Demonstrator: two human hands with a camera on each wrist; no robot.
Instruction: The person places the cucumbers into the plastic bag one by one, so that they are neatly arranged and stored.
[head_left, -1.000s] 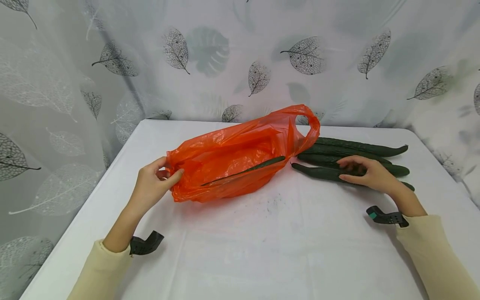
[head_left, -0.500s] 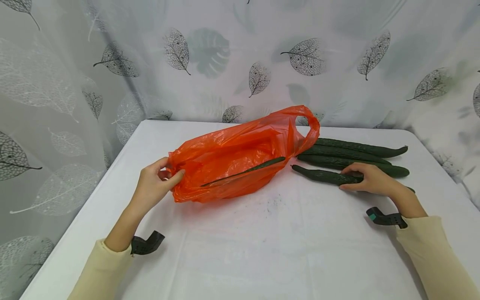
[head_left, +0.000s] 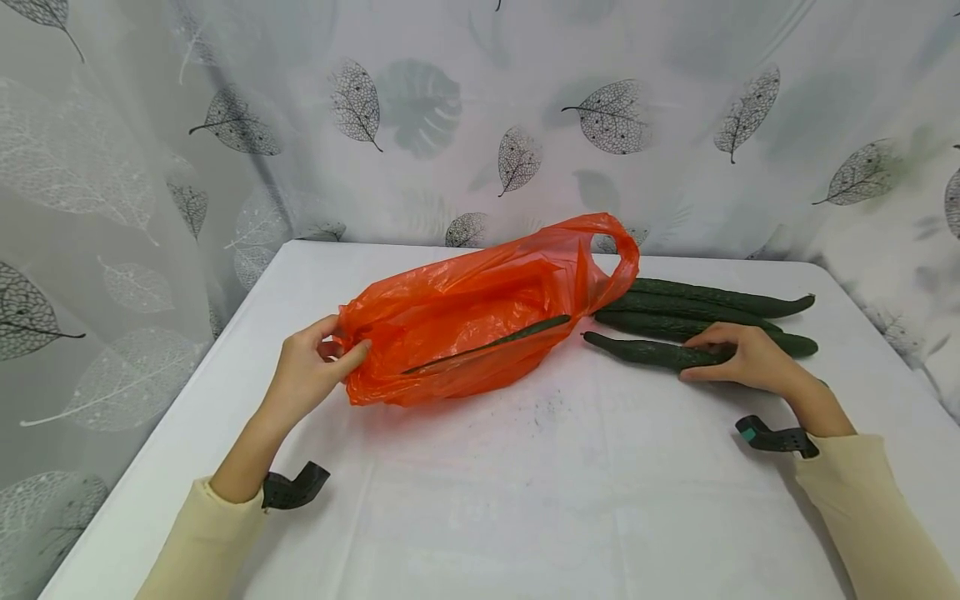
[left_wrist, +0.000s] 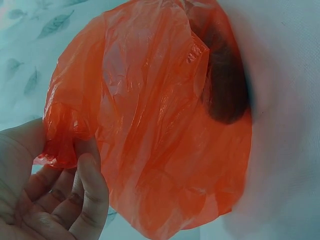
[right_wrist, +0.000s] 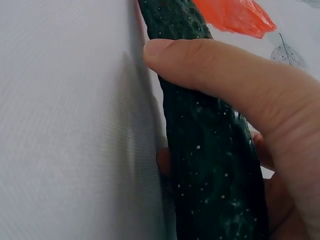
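Observation:
An orange-red plastic bag (head_left: 465,283) lies open on its side, its mouth facing the person. My left hand (head_left: 311,362) pinches a gathered bit of the bag's left end between thumb and fingers. Inside the bag lies one cucumber, its dark end (left_wrist: 227,85) showing through the film in the left wrist view. On the right, my right hand (head_left: 750,358) grips the nearest loose cucumber (head_left: 637,348). In the right wrist view the thumb crosses over this bumpy green cucumber (right_wrist: 210,165), and fingertips show beneath it.
Behind the gripped cucumber lie several more cucumbers (head_left: 705,292) side by side, their left ends close to the bag's handle loop. All rest on a white-covered table (head_left: 480,500). A leaf-printed curtain (head_left: 480,108) rises along the table's back and left side.
My right hand has closed from hovering over the nearest cucumber to gripping it, and that cucumber has shifted slightly. My left hand and the bag have stayed almost still.

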